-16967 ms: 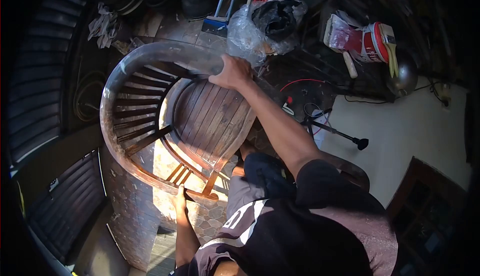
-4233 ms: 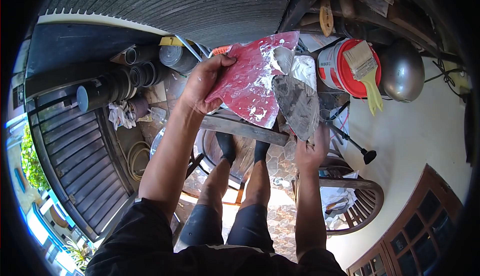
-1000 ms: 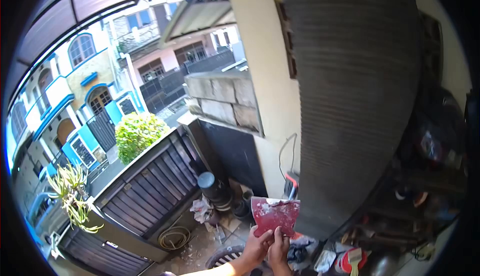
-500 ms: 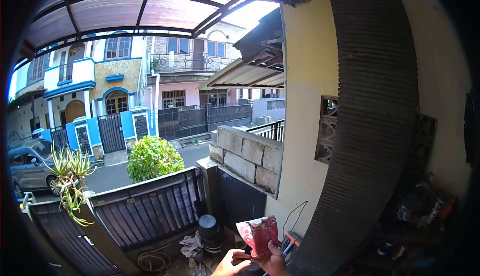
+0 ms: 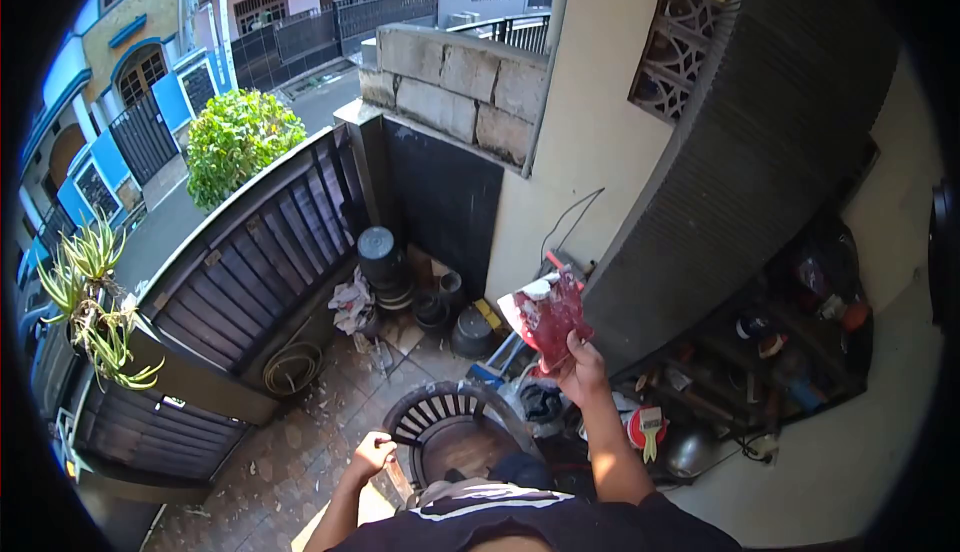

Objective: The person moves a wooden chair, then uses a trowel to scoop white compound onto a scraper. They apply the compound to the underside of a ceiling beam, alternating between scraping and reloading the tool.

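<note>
My right hand point(image 5: 582, 370) is closed on the lower corner of a red pouch point(image 5: 551, 327) with whitish patches and a ragged upper edge, held up in front of the dark corrugated column. Lower and to the left, my left hand point(image 5: 372, 454) is pinched shut on a thin brownish strip point(image 5: 399, 479), whose kind I cannot make out. Just past the left hand stands a round-backed dark wooden chair point(image 5: 455, 447). A paintbrush point(image 5: 650, 435) lies on a red round tub point(image 5: 637, 430) to the right of my right forearm.
Black buckets point(image 5: 377, 257) stand in the corner by the slatted gate point(image 5: 270, 272). A coiled hose point(image 5: 292, 367) lies on the tiled floor point(image 5: 335, 427). Cluttered shelves point(image 5: 740, 372) run along the right wall. A spiky plant point(image 5: 95, 302) sits at the far left.
The view has tilted down, bringing the chair and floor into sight. My left hand has come away from the red pouch and moved left and down; the right hand still holds it.
</note>
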The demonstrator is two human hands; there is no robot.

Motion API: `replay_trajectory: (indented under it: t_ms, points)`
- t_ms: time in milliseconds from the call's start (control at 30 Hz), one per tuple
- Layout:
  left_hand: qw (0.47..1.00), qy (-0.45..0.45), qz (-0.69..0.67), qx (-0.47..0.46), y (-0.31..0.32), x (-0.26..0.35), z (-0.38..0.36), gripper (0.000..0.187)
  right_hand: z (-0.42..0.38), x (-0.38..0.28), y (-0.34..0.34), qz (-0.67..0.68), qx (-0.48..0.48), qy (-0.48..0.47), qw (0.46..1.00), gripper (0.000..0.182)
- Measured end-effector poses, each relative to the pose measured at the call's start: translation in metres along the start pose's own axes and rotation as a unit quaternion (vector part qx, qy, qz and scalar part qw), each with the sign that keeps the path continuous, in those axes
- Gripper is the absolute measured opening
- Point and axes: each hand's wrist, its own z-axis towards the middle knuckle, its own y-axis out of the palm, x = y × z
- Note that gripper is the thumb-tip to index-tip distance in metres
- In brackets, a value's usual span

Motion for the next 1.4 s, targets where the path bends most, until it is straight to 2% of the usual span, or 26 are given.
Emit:
replay_trajectory:
  t_ms: [33,67,133,200,267,333,467,500,667,733,800,833,900,933,967,1000,1067,1100,1133,1267,1300,1367,1400]
  points:
    - [1.000,-0.024,-0.007,-0.003,0.001,0.008,-0.008,0.025,0.002,0.005,0.004,-0.015,0.038,-0.018,0.999,0.044]
    - [0.999,0.010,-0.027,-0.028,-0.008,-0.032,0.008,0.027,0.004,0.010,-0.004,-0.040,0.044,-0.015,0.998,0.042]
    - [0.994,-0.102,-0.014,-0.030,-0.005,-0.024,0.003,0.024,0.009,0.016,-0.007,-0.053,0.074,-0.024,0.996,0.039]
    - [0.985,-0.164,0.040,-0.048,-0.008,-0.038,0.013,0.026,0.009,0.014,-0.007,-0.079,0.066,-0.020,0.994,0.039]
    - [0.981,-0.164,0.081,-0.062,-0.011,-0.064,0.024,0.032,0.011,0.015,-0.009,-0.103,0.088,-0.021,0.991,0.039]
    - [0.976,-0.188,0.063,-0.092,-0.017,-0.113,0.047,0.040,0.014,0.017,-0.022,-0.128,0.123,-0.012,0.984,0.040]
    - [0.971,-0.206,0.123,-0.010,0.001,-0.055,0.042,0.045,0.029,0.027,-0.052,-0.148,0.166,0.005,0.975,0.037]
    - [0.968,-0.224,0.115,-0.006,0.000,-0.066,0.051,0.045,0.032,0.030,-0.061,-0.149,0.164,0.013,0.975,0.037]
    - [0.941,-0.178,0.288,-0.028,-0.012,-0.165,0.137,0.039,0.067,0.063,-0.090,-0.144,0.171,0.053,0.973,0.038]
    - [0.944,-0.268,0.192,0.000,-0.004,-0.176,0.176,0.047,0.080,0.080,-0.109,-0.132,0.181,0.061,0.973,0.040]
    - [0.951,-0.245,0.181,0.050,-0.002,-0.197,0.211,0.050,0.092,0.096,-0.128,-0.138,0.184,0.079,0.970,0.041]
    - [0.942,-0.219,0.239,0.084,-0.002,-0.213,0.234,0.054,0.098,0.105,-0.140,-0.136,0.182,0.087,0.970,0.040]
    - [0.919,-0.250,0.283,0.112,0.000,-0.223,0.271,0.066,0.106,0.116,-0.173,-0.127,0.180,0.118,0.968,0.039]
    - [0.905,-0.272,0.306,0.118,0.001,-0.239,0.292,0.074,0.110,0.120,-0.187,-0.120,0.180,0.138,0.967,0.039]
    - [0.897,-0.321,0.290,0.094,-0.002,-0.266,0.316,0.086,0.120,0.131,-0.188,-0.147,0.247,0.120,0.950,0.037]
    - [0.880,-0.365,0.281,0.112,0.003,-0.254,0.329,0.102,0.127,0.138,-0.201,-0.150,0.248,0.130,0.948,0.037]
    - [0.877,-0.349,0.298,0.141,0.012,-0.272,0.358,0.116,0.137,0.141,-0.224,-0.151,0.262,0.144,0.942,0.036]
    - [0.853,-0.381,0.328,0.140,0.016,-0.286,0.375,0.127,0.145,0.143,-0.236,-0.161,0.272,0.150,0.937,0.035]
    - [0.852,-0.383,0.327,0.143,0.020,-0.301,0.389,0.127,0.153,0.144,-0.246,-0.161,0.269,0.152,0.937,0.035]
    - [0.899,-0.392,0.012,0.195,0.022,-0.319,0.422,0.145,0.198,0.144,-0.272,-0.191,0.272,0.162,0.929,0.035]
    - [0.899,-0.396,-0.035,0.184,0.021,-0.318,0.427,0.142,0.213,0.144,-0.275,-0.196,0.260,0.161,0.932,0.035]
    - [0.888,-0.426,0.008,0.176,0.019,-0.313,0.439,0.138,0.244,0.144,-0.274,-0.211,0.233,0.167,0.935,0.034]
    - [0.869,-0.435,0.067,0.227,0.026,-0.312,0.439,0.135,0.258,0.144,-0.274,-0.210,0.228,0.165,0.936,0.034]
